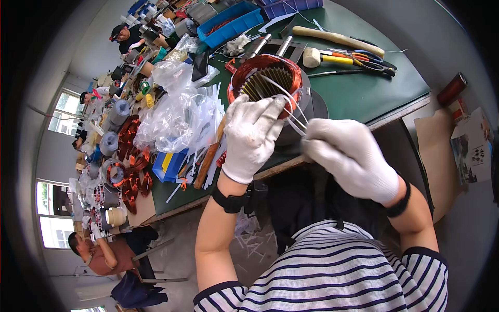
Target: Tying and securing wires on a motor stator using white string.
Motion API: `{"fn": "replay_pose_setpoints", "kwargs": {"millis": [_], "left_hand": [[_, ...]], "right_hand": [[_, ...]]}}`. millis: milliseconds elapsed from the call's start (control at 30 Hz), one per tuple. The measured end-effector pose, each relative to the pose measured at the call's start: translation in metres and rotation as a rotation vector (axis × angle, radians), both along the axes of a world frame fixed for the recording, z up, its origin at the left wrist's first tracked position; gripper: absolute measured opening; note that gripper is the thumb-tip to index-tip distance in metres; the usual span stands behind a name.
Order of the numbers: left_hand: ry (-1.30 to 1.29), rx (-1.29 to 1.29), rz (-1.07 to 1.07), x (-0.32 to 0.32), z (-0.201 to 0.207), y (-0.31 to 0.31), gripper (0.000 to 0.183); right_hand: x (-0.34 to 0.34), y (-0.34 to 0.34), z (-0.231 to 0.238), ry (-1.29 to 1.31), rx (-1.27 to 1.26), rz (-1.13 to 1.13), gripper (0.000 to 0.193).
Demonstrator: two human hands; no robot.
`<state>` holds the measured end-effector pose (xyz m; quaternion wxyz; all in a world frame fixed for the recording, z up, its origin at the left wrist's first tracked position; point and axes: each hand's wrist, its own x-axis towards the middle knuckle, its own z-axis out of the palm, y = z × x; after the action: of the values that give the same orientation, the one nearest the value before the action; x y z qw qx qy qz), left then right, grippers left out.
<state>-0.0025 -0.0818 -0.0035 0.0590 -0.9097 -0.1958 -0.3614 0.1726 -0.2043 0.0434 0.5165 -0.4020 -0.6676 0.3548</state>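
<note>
A motor stator (266, 83) with orange-red copper windings around a slotted core stands at the front of the green table. My left hand (250, 136), in a white knitted glove, has its fingers bent over the near left rim of the windings and presses there. White cord (291, 101) loops from the stator's opening across its right side toward my right hand (351, 156). That hand, also gloved and slightly blurred, is closed around the cord just right of the stator and past the table edge. The fingertips of both hands are partly hidden.
Right of the stator lie a mallet (332, 58), a wooden handle (338, 41), and scissors (377, 66). Clear plastic bags (174, 106), white strips and a blue box (169, 165) crowd the left. A blue bin (231, 23) stands behind. Co-workers (106, 252) sit farther left.
</note>
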Motion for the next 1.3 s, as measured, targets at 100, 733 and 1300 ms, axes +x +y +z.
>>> {"fn": "replay_pose_setpoints", "kwargs": {"millis": [100,733,1300], "left_hand": [[0.003,-0.006,-0.033,-0.002,-0.002,0.0,0.042],[0.016,-0.015,0.134,0.008,-0.001,0.004,0.024],[0.05,0.077,0.047,0.014,0.0,0.009,0.031]], "right_hand": [[-0.008,-0.007,-0.047,0.021,0.064,-0.034,0.008],[0.083,-0.081,-0.135,0.142,-0.655,-0.502,0.021],[0.012,0.011,-0.079,0.201,-0.607,-0.173,0.024]]}}
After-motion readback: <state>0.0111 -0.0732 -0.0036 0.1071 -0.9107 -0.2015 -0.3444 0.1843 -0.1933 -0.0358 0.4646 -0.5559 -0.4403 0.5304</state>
